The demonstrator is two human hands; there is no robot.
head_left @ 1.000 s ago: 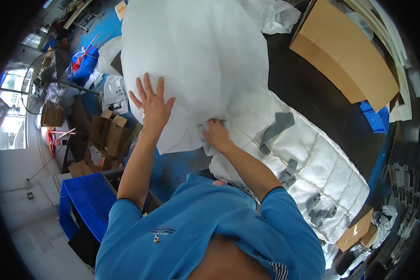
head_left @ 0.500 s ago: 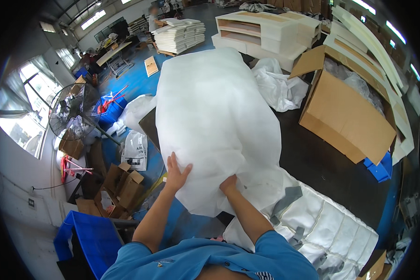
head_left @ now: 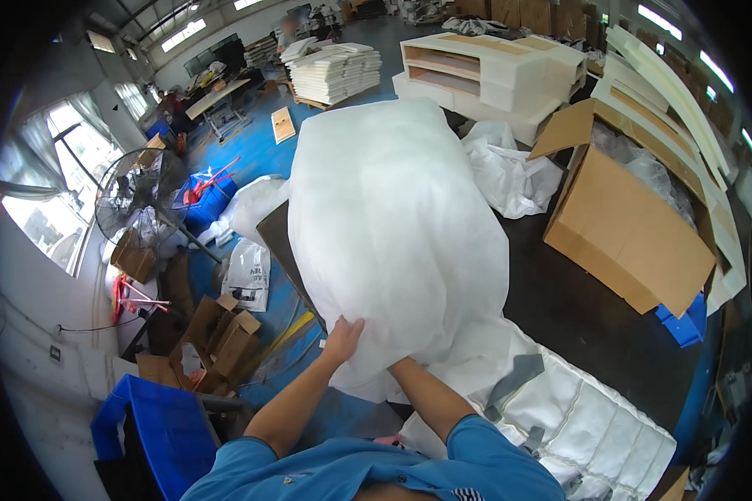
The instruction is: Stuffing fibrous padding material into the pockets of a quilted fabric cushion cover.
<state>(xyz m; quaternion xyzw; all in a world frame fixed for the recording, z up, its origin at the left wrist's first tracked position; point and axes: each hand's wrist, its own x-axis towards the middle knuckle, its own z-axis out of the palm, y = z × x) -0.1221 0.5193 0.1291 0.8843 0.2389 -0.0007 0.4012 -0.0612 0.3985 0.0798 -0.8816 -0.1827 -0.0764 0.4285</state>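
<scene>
**White cover bulges at the worktop's left end, one hand on it and one under it**

The cover [head_left: 401,209] lies puffed up over the left end of the dark worktop [head_left: 576,275], its near end hanging past the near edge toward the body. What fills it is hidden. The left hand [head_left: 343,338] rests on its near left side, fingers close together; whether they pinch the cloth I cannot tell. It probably steadies that side. The right hand [head_left: 404,368] goes beneath the near end, only the part by the wrist showing, so its grip cannot be told; from below, it likely supports the fabric or reaches inside.

Just right of the hands, a quilted pad [head_left: 593,417] stretches along the near edge, with grey strips [head_left: 514,384] lying on it. Laid lengthwise, it seems kept within easy reach. Beyond the cover, a crumpled sheet [head_left: 510,175] sits toward the far edge, perhaps pushed aside for room. An open carton [head_left: 635,234] stands toward the right edge, film [head_left: 647,175] inside, with a blue bin [head_left: 685,321] just beside it.

Off the worktop's left corner, a fan [head_left: 142,196] stands on the floor, presumably there for air.
</scene>
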